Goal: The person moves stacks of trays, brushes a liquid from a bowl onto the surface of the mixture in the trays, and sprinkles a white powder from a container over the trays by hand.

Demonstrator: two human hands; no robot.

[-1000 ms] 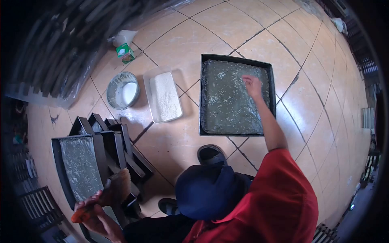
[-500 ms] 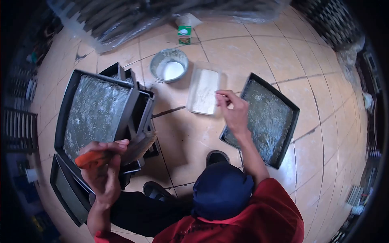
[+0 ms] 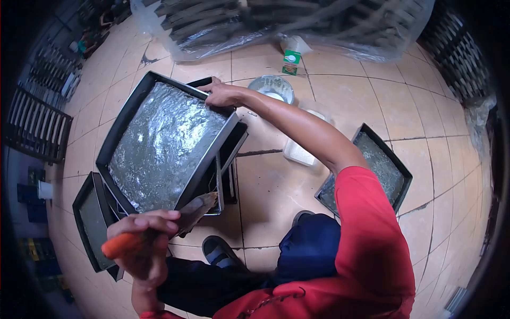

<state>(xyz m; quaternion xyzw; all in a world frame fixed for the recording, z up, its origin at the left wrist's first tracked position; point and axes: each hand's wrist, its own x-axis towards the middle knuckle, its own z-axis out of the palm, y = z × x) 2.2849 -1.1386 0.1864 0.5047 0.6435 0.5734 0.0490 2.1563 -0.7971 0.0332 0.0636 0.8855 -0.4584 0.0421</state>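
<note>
My left hand [image 3: 141,242] is wrapped around the orange handle of a flat brush [image 3: 199,206], whose end points right beside the near wall of the top tray. That tray [image 3: 208,158] is large and dark-walled, filled with a wet, shiny grey-green layer flecked with pale bits. It lies on a stack of other trays. At its far right corner, my right hand [image 3: 223,94] grips the rim with thumb and fingers. Beyond my right forearm stands a metal bowl [image 3: 287,87] with white contents. A clear plastic container [image 3: 302,153] of white powder is partly hidden under the arm.
Another filled tray [image 3: 405,187] lies on the tiled floor at right, partly behind my sleeve. A tray [image 3: 87,212] leans by the stack at left. A green carton [image 3: 290,63] stands near plastic-wrapped racks [image 3: 297,24]. My sandalled foot [image 3: 220,252] is beside the stack.
My right hand has moved from near the white powder container leftward to the top tray's far corner. The left hand still holds the brush. The view has shifted left.
</note>
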